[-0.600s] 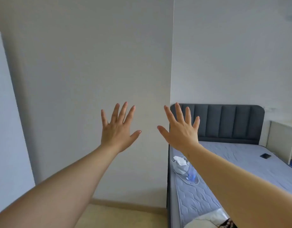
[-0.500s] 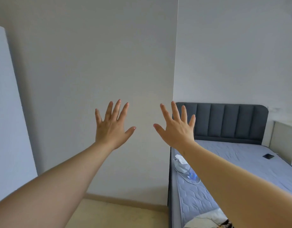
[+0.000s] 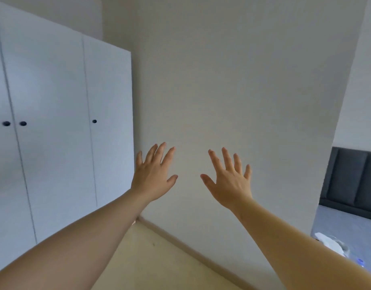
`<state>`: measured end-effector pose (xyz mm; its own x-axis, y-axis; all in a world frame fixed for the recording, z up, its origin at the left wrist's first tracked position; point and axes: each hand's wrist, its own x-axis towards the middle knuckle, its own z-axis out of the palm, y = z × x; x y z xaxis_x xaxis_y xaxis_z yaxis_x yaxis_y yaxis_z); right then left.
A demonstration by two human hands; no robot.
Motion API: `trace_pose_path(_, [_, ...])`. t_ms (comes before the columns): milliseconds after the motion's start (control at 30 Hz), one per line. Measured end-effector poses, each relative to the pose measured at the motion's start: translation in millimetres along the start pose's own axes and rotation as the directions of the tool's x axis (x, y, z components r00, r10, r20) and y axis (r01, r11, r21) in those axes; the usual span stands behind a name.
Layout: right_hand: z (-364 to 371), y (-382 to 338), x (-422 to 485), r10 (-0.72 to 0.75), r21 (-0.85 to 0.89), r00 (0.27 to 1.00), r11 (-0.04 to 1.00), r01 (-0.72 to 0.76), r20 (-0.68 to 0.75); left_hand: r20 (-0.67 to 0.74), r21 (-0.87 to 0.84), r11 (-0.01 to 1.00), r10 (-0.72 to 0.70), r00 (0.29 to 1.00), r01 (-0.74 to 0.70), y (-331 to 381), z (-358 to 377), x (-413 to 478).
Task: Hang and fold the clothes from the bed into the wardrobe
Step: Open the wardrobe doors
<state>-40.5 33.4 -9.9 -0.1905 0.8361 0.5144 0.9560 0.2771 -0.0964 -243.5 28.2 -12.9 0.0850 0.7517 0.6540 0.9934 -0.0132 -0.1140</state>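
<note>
A white wardrobe (image 3: pixel 54 126) with closed doors and small dark knobs fills the left side. My left hand (image 3: pixel 154 174) and my right hand (image 3: pixel 230 183) are stretched out in front of me at mid-frame, fingers spread, holding nothing, backs toward me, before a bare white wall. At the far right edge a strip of the bed (image 3: pixel 345 229) shows, with its grey mattress and dark padded headboard (image 3: pixel 354 181). A white crumpled item (image 3: pixel 331 241) lies at the mattress's near edge; I cannot tell what it is.
A beige floor (image 3: pixel 159 258) runs between the wardrobe and the white wall (image 3: pixel 232 91), with a skirting board along the wall's foot. The wall's corner hides most of the bed.
The view has swung left: the wardrobe's doors have come into sight and the bed has slid to the right edge. Both hands stay spread and empty.
</note>
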Motion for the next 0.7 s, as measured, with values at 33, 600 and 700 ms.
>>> trace_pose_path(33, [10, -19, 11, -0.025, 0.019, 1.000, 1.000, 0.025, -0.002, 0.001, 0.018, 1.000, -0.022, 1.000, 0.022, -22, 4, -1])
trace_pose_path(600, [166, -409, 160, -0.429, 0.342, 0.903, 0.852, 0.397, 0.019, 0.004, 0.098, 0.887, -0.454, 0.891, 0.451, -411, 49, -26])
trace_pose_path(700, [187, -462, 187, -0.454, 0.407, 0.890, 0.808, 0.426, -0.030, 0.003, -0.018, 0.829, -0.559, 0.829, 0.559, -461, 58, -22])
